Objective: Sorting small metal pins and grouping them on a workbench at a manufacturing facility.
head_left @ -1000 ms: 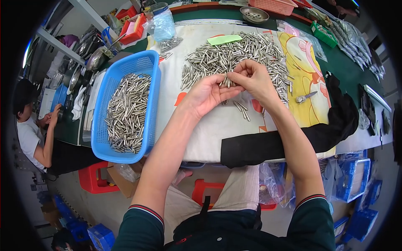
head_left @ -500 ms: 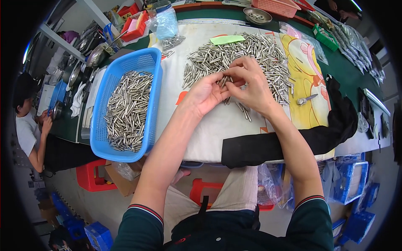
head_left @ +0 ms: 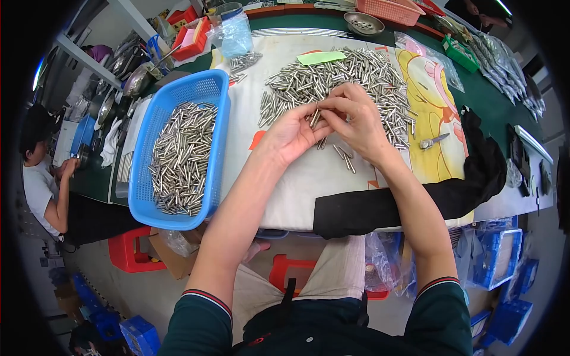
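Clamping pins [head_left: 314, 120] in L hand [head_left: 289, 135] | meeting w/ R hand [head_left: 355, 123], can't tell if gripping | keeping low, nr. side of pile [head_left: 297, 83]

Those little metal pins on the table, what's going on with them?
A person is holding a few metal pins where the fingers of the left hand and right hand meet, above the near edge of a loose pile. Many more lie in the blue basket to the left. A green slip rests on the pile's far side.
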`<state>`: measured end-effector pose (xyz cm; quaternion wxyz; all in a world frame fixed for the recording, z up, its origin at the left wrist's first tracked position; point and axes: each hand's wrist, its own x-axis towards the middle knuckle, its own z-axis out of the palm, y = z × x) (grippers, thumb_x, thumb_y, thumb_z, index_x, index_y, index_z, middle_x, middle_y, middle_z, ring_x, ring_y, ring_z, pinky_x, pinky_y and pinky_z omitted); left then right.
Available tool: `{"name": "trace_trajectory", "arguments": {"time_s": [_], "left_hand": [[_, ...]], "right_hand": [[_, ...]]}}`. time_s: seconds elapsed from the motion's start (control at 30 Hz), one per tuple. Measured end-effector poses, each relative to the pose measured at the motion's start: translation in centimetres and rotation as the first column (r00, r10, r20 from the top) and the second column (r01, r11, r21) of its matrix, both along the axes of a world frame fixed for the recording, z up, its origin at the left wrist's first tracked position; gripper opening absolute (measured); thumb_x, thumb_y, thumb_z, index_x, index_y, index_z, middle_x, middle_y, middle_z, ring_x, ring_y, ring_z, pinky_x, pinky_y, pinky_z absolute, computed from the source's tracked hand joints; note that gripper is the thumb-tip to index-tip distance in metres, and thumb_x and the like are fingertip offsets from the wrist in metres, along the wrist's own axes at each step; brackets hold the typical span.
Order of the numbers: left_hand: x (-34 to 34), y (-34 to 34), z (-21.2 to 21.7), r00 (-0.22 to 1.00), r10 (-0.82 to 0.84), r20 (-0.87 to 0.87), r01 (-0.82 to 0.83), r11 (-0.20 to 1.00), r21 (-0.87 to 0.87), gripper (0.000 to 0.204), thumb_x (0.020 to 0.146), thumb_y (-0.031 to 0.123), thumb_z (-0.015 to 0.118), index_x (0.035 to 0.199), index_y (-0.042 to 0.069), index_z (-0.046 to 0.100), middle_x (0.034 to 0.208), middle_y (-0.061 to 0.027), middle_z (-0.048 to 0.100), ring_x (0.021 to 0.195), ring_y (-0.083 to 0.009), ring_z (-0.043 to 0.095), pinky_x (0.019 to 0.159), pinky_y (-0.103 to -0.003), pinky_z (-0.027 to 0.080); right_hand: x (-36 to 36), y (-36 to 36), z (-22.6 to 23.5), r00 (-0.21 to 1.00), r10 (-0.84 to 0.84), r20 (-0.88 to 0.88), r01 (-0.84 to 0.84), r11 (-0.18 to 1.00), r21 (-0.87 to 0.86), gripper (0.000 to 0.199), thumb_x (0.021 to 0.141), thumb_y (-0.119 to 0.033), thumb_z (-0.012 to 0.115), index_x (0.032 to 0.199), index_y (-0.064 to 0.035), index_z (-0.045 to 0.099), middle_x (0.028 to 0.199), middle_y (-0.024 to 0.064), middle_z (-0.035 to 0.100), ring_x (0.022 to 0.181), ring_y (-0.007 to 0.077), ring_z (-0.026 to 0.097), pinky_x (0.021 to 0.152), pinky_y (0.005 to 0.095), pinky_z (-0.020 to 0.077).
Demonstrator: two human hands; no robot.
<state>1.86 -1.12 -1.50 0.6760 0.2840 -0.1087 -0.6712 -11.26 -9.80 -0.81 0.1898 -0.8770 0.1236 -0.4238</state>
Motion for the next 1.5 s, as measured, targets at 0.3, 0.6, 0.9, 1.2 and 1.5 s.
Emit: {"name": "trace_trajectory", "arguments": {"time_s": [0.3, 0.6, 0.9, 1.2, 1.5], "left_hand": [[0.0, -0.2, -0.6, 0.982, 0.056, 0.182, -0.063, 0.998, 0.029, 0.017, 0.091, 0.008, 0.053, 0.106, 0.0, 0.055, 0.099, -0.0072, 0.058, 0.09, -0.015, 0.059, 0.083, -0.028, 0.053], [-0.3, 0.0, 0.0, 0.981, -0.006, 0.196, 0.008, 1.0, -0.007, 0.017, 0.091, 0.009, 0.054, 0.104, -0.001, 0.054, 0.101, -0.0065, 0.058, 0.092, -0.0136, 0.059, 0.083, -0.025, 0.053], [-0.4, -0.3, -0.4, 0.974, 0.096, 0.206, -0.096, 0.995, -0.009, 0.016, 0.091, 0.008, 0.054, 0.104, 0.0, 0.054, 0.103, -0.0084, 0.058, 0.094, -0.0142, 0.058, 0.089, -0.027, 0.05], [-0.3, -0.3, -1.0, 0.991, 0.113, -0.067, -0.115, 0.993, -0.03, 0.02, 0.091, 0.006, 0.052, 0.109, -0.001, 0.047, 0.105, -0.0139, 0.057, 0.1, -0.0222, 0.057, 0.092, -0.031, 0.048], [0.2, -0.5, -1.3, 0.978, 0.115, -0.177, -0.124, 0.992, -0.039, 0.017, 0.093, 0.007, 0.049, 0.108, 0.0, 0.047, 0.111, -0.0168, 0.056, 0.104, -0.024, 0.056, 0.089, -0.033, 0.049]], "right_hand": [[0.0, 0.0, 0.2, 0.996, 0.009, 0.083, -0.023, 0.986, 0.164, 0.009, 0.072, -0.008, 0.067, 0.079, -0.0025, 0.066, 0.076, 0.0077, 0.057, 0.074, 0.0242, 0.055, 0.066, 0.0354, 0.0451], [-0.2, -0.3, 0.0, 0.992, -0.113, 0.057, 0.097, 0.967, 0.236, 0.013, 0.069, -0.012, 0.07, 0.077, -0.0023, 0.065, 0.074, 0.0076, 0.056, 0.071, 0.0238, 0.054, 0.062, 0.0344, 0.0443], [0.2, 0.3, -0.2, 0.989, -0.08, 0.121, 0.075, 0.996, 0.044, 0.012, 0.068, -0.009, 0.069, 0.077, -0.0019, 0.063, 0.079, 0.0078, 0.055, 0.078, 0.0253, 0.054, 0.066, 0.035, 0.0443], [0.1, 0.7, -0.2, 0.993, -0.094, 0.067, 0.084, 0.988, 0.133, 0.01, 0.069, -0.006, 0.067, 0.076, -0.0012, 0.061, 0.089, 0.0089, 0.054, 0.086, 0.0264, 0.052, 0.074, 0.0356, 0.0441], [0.0, 0.9, 0.0, 0.999, -0.04, 0.037, 0.037, 0.997, 0.07, 0.013, 0.069, -0.006, 0.067, 0.078, -0.002, 0.06, 0.097, 0.009, 0.054, 0.091, 0.0272, 0.051, 0.078, 0.0366, 0.0431]]}}
